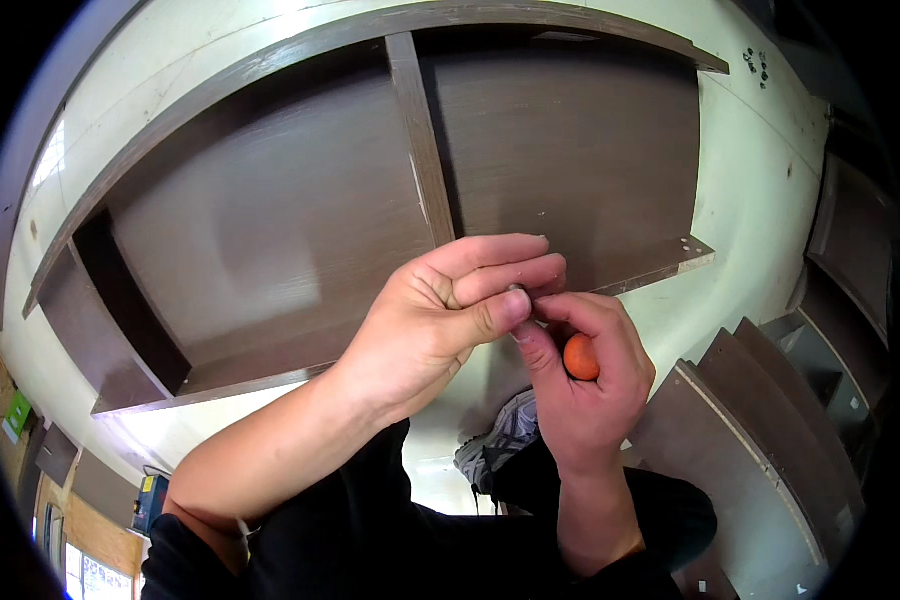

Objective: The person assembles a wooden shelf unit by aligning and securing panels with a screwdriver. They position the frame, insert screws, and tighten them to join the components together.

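My left hand [440, 300] is closed in a pinch, its thumb and fingers on a small dark piece [516, 288], mostly hidden and too small to name. The thumb and index finger of my right hand [595, 385] meet the left fingertips at that piece. Tucked in my right palm is an orange, round-ended handle [581, 357]; the rest of it is covered by my fingers. Both hands are held above the near edge of a dark brown wooden cabinet frame [420, 140], which lies flat with a divider across its middle.
Brown panels [735, 450] are stacked at the right. Several small dark fittings [758, 68] lie on the pale floor [760, 170] at the far right. My grey shoe [500, 440] is just below my hands. A blue tool or box [150, 502] stands at the lower left.
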Demonstrator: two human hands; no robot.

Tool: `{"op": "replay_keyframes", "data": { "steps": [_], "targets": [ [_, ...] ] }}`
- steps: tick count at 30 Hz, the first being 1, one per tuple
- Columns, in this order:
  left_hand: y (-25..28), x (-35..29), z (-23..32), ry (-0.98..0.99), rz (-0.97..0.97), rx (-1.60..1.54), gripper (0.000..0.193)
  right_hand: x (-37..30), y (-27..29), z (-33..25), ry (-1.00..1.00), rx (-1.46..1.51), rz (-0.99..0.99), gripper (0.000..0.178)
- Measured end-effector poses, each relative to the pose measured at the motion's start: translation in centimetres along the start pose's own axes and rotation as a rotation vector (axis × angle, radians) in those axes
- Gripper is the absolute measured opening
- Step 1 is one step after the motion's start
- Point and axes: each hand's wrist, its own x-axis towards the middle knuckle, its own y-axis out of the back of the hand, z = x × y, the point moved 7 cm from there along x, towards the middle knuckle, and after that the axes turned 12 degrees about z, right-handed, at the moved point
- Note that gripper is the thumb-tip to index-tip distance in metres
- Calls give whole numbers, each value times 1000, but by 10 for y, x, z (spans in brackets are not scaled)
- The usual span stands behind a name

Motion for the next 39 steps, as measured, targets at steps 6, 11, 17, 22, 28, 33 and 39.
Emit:
{"op": "replay_keyframes", "data": {
  "steps": [6, 11, 17, 22, 28, 33, 39],
  "targets": [
    [-4, -5, 15, -112, -114, 101, 49, -4, -11, 7, -292, 213, 44, 27],
    [-10, -9, 20, -177, -155, 118, 51, -4, -11, 3, -148, 254, 32, 25],
    [0, -9, 35, -286, -7, 309, 41, -9, -15, 10, -251, 371, 36, 16],
    [5, -9, 61, -612, 111, 654, 33, -9, -22, 11, -489, 529, -58, 20],
    [-8, -7, 45, -424, -122, 749, 14, -11, -31, 19, -467, 586, -167, 19],
    [24, -2, 51, -375, 48, 834, 14, -23, -41, 32, -727, 522, -279, 20],
    [98, 1, 42, -279, 201, 1117, 16, -35, -32, 57, -780, 370, -279, 19]
  ]
}}
